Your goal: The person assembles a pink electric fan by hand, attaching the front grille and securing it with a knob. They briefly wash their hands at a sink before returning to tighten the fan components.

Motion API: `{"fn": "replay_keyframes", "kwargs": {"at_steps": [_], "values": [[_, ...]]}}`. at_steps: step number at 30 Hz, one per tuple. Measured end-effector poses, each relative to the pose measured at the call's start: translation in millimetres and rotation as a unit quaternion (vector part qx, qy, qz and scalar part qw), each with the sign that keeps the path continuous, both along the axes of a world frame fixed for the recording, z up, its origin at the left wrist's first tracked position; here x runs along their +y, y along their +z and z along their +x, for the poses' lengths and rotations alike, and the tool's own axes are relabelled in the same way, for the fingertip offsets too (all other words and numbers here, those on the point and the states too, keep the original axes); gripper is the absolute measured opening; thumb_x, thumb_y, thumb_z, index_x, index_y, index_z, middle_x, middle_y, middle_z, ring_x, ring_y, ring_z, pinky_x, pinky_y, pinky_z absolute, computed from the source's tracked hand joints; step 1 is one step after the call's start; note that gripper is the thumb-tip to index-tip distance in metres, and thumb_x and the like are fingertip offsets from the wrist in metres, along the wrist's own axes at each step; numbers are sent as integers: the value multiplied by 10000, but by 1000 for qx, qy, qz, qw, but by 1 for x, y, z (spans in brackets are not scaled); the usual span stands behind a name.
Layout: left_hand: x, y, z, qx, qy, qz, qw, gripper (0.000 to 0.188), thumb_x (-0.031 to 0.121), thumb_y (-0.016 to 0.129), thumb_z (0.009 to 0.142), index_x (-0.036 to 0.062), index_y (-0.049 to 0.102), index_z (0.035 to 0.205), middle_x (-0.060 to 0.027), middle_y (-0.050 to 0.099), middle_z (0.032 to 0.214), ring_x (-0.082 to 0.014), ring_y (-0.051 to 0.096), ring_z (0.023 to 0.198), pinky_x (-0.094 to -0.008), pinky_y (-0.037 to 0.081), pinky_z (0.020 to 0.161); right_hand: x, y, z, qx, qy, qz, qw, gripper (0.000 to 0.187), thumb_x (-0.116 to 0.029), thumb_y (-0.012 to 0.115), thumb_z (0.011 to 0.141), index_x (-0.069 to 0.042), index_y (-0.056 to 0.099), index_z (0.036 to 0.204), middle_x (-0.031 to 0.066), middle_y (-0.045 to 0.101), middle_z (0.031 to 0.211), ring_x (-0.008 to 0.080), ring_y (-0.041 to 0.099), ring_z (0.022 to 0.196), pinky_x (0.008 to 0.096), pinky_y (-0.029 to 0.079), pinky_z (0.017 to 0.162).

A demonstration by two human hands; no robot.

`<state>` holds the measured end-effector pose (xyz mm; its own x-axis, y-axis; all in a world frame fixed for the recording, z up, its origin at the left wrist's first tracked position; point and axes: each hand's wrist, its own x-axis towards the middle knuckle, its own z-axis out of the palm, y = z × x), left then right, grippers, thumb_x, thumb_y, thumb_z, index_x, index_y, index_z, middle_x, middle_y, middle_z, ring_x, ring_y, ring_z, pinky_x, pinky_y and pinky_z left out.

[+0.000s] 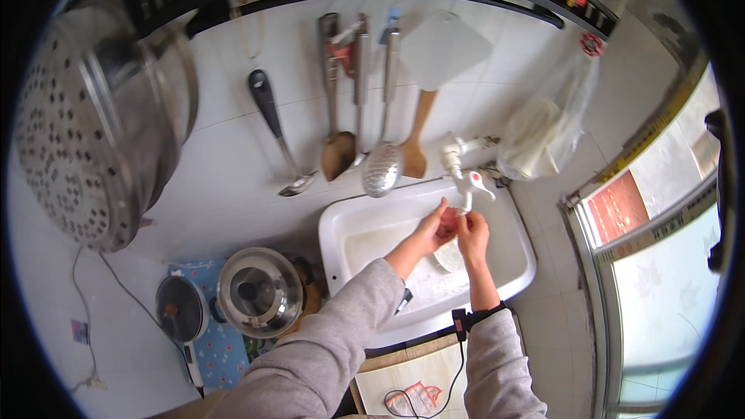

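Under the white tap (467, 186), my two hands meet over the white sink (332, 244). A small reddish piece (448, 223), too blurred to name, lies between them. My left hand (427, 230) is closed around it from the left. The curled fingers of my right hand (472, 236) come together at its right side, just below the spout; what they pinch is hidden. Below the hands, a pale rounded thing (448, 259), perhaps a dish, sits in the basin.
Above the sink hang a slotted spoon (382, 169), a wooden spatula (416, 157) and other utensils. A lidded pot (260, 292) and a small pan (181, 308) stand to the left. A cutting board (380, 384) lies in front; a window (660, 264) is at right.
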<state>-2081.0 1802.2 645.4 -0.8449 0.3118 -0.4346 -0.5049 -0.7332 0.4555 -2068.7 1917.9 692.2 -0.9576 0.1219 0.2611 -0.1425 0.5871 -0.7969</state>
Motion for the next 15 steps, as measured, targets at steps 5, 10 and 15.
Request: {"fn": "replay_keyframes", "kwargs": {"at_steps": [5, 10, 15], "values": [[16, 32, -6, 7, 59, -111, 992, 345, 511, 504, 1027, 171, 529, 980, 38, 516, 663, -80, 448, 470, -243, 329, 396, 4, 15, 2, -137, 61, -136, 979, 205, -186, 645, 959, 18, 670, 965, 115, 704, 857, 157, 653, 767, 313, 516, 706], [8, 42, -7, 39, -15, -206, 978, 420, 513, 374, 1066, 125, 534, 1053, 4, 534, 725, -110, 520, 544, -267, 426, 462, 9, 8, 1, -135, 134, -184, 964, 225, -204, 607, 1004, 17, 624, 1043, 73, 678, 881, 124, 626, 789, 293, 513, 731], [-13, 29, -13, 109, -132, -373, 912, 434, 482, 443, 1046, 58, 470, 1136, -73, 569, 985, -173, 612, 840, -334, 538, 798, 15, -5, -2, -98, 80, -326, 937, 203, -197, 533, 1052, 1, 578, 1055, 61, 657, 893, 127, 622, 792, 285, 510, 730]]}}
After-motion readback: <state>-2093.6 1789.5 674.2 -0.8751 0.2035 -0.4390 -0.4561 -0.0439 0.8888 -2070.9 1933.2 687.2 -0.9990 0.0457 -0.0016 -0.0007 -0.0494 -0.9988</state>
